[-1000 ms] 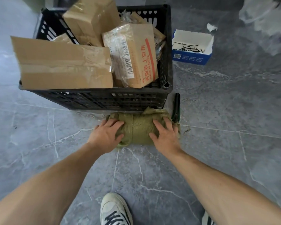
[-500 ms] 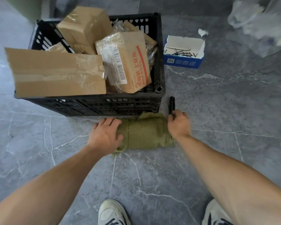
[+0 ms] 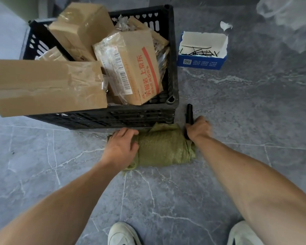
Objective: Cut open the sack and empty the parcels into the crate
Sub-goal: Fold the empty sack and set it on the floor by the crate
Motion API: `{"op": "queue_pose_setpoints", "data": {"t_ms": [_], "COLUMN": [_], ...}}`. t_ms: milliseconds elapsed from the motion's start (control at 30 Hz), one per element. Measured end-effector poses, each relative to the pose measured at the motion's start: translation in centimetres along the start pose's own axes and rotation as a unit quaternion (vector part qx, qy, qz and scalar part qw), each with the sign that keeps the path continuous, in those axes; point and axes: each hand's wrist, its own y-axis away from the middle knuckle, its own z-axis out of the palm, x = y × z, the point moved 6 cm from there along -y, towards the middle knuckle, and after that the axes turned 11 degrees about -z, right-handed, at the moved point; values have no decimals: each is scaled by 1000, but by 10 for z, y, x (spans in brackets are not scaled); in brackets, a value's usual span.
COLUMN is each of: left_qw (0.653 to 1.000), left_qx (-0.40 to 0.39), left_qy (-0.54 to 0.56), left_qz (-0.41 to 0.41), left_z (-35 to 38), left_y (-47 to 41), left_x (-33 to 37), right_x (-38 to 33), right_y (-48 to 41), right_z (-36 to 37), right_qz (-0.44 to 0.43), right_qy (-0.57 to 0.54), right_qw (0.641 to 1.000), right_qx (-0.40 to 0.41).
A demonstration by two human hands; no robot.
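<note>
**Sack [image 3: 163,150] rolled, crate [image 3: 113,117] full**

The left hand [image 3: 121,147] pressed flat on the rolled sack, likely to stop it unrolling, on the floor [image 3: 245,124] at the crate's 6 o'clock. At the sack's 2 o'clock, the right hand [image 3: 199,129] curled round a cutter [image 3: 189,111].

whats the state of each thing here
crate, full, parcels piled above its rim
sack, rolled up on the floor
cutter, gripped by the right hand, blade not visible
left hand, resting on the sack, fingers straight
box, top open, black ties inside
</note>
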Motion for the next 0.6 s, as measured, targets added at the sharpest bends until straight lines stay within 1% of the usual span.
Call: {"op": "queue_pose_setpoints", "data": {"t_ms": [167, 300, 400, 533, 600], "left_qw": [1000, 1000, 1000, 998, 995], "left_qx": [4, 5, -3, -29, -50], "left_qy": [11, 17, 30, 57, 80], "left_qz": [-2, 2, -2, -19, -28], "left_z": [5, 8, 9, 6, 1], "left_y": [-4, -8, -8, 7, 22], "left_x": [13, 28, 38, 50, 59], "right_x": [2, 1, 3, 3, -1], "right_y": [-8, -9, -8, 11, 26], "right_z": [3, 4, 3, -14, -35], "right_qz": [-19, -4, 1, 38, 40], "right_qy": [1, 24, 0, -45, -67], "right_qw": [1000, 1000, 1000, 998, 997], "right_qx": [-11, -19, -19, -11, 9]}}
